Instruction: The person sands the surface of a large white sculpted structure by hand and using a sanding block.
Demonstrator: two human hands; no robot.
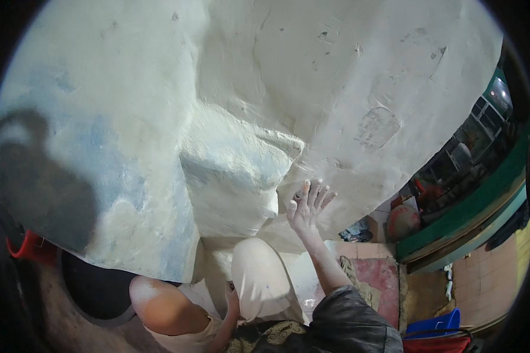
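Observation:
A large white plaster-like form [335,76] fills most of the view, with a raised, ridged block [235,165] at its lower middle and faint blue-grey patches at the left. My right hand [305,213], dusted white, lies against the form just right of that block, its fingers spread and nothing in them. One fingertip has an orange-tan covering. Low in the view, my left hand [232,294] rests between my knees, its fingers curled. A small dark bit shows at the fingers, too small to name.
My knees [262,276] are close under the form. A red bucket [29,246] and a black round tub [94,288] are at the left. To the right are a green curved ledge [471,212], a blue container [436,323] and a reddish mat [383,279] on the floor.

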